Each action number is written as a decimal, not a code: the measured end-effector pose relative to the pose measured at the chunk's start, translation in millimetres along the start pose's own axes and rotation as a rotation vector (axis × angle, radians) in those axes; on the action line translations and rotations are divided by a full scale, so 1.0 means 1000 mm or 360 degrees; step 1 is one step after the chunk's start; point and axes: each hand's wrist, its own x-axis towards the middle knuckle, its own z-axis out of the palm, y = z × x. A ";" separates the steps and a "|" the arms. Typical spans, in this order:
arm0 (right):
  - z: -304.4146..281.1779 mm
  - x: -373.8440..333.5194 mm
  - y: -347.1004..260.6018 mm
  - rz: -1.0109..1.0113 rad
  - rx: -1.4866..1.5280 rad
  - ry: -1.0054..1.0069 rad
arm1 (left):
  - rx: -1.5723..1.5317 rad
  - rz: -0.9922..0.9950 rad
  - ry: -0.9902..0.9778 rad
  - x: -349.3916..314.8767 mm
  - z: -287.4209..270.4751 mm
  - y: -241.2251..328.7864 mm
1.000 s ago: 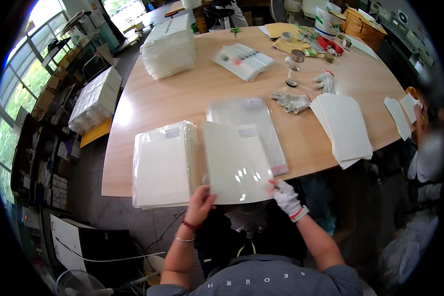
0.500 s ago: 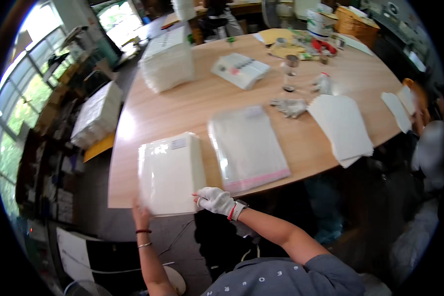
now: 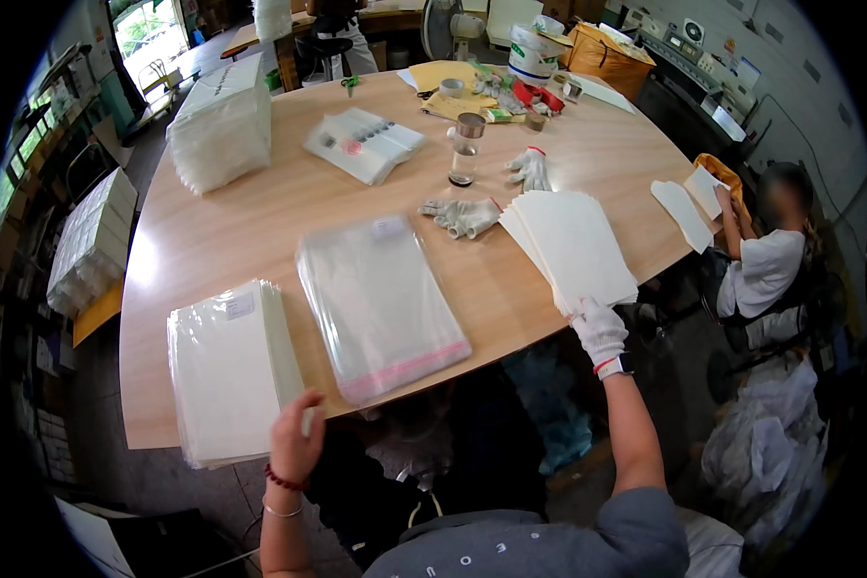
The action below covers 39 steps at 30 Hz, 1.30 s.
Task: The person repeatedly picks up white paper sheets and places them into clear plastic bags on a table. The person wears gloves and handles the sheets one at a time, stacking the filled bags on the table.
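Note:
My right hand, in a white glove with bare fingertips, is at the near edge of a fanned stack of white sheets, its fingers closed on the edge of a sheet. My bare left hand is raised beside the near right corner of a stack of white sheets in clear bags, holding nothing, with its fingers loosely apart and slightly blurred. Between the two stacks lies a pile of empty clear plastic bags with a pink strip along the near edge.
Work gloves, a glass jar, a printed bag pile and green scissors lie farther back on the table. A tall wrapped stack stands far left. At right, a seated person handles white sheets.
My right hand has moved from the bagged stack across to the loose white sheets. My left hand has come off the bagged stack's left corner to its right side. The view has swung right.

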 end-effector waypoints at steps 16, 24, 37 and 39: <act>-0.008 0.052 0.080 0.1413 0.2382 0.0271 | 0.1372 0.0306 -0.0381 0.085 0.139 -0.058; -0.049 -0.082 -0.024 0.0580 0.2332 -0.0005 | 0.0903 0.0172 -0.0202 0.095 0.133 -0.088; 0.001 -0.179 -0.093 0.1289 0.2961 -0.0601 | 0.0075 -0.0660 0.0037 0.077 0.096 -0.048; 0.002 -0.182 -0.102 0.1204 0.2990 -0.0554 | -0.0794 -0.0895 -0.0210 0.071 0.102 -0.067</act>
